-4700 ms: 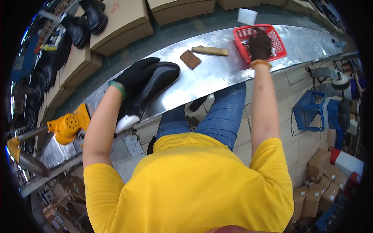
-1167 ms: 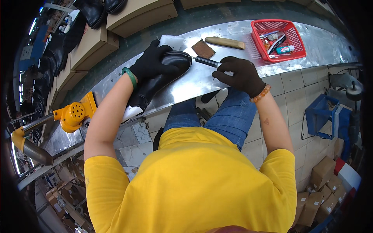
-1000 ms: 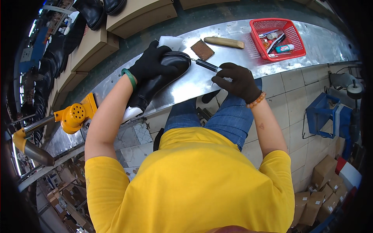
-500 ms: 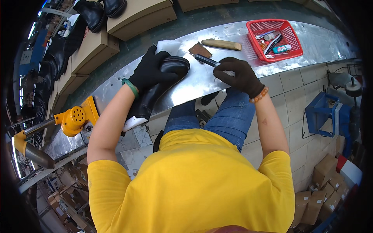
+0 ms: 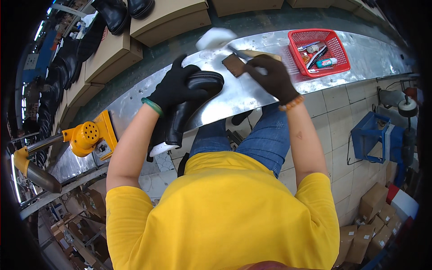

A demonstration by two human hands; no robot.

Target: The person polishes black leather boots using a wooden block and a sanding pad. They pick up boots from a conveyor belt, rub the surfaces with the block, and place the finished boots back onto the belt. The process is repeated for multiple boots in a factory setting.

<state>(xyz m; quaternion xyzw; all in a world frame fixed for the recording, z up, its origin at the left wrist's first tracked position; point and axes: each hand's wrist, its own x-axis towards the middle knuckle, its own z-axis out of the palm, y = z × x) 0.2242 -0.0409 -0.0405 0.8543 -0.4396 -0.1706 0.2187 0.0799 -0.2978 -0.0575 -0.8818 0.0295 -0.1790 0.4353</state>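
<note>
My left hand, in a black glove with a green bangle at the wrist, is closed over the front of a black leather boot. The rounded toe faces away to the right; a white edge shows at the near end. My right hand, also black-gloved, grips a slim dark pen-like tool; its fingers are partly hidden and smeared. Close to the tool's tip, a white pad is blurred by motion. A brown rectangular block lies by my right fingertips. Behind that hand, a wooden stick is largely covered.
A red plastic basket with tubes and small tools stands on the metal bench at the right. Cardboard boxes and black boots line the far left side. A yellow lamp-like fixture sits at the left, a blue metal frame at the right.
My right hand has carried the dark tool farther away over the bench. The white pad has shifted away and to the right from beside my left hand. My left hand still holds the boot.
</note>
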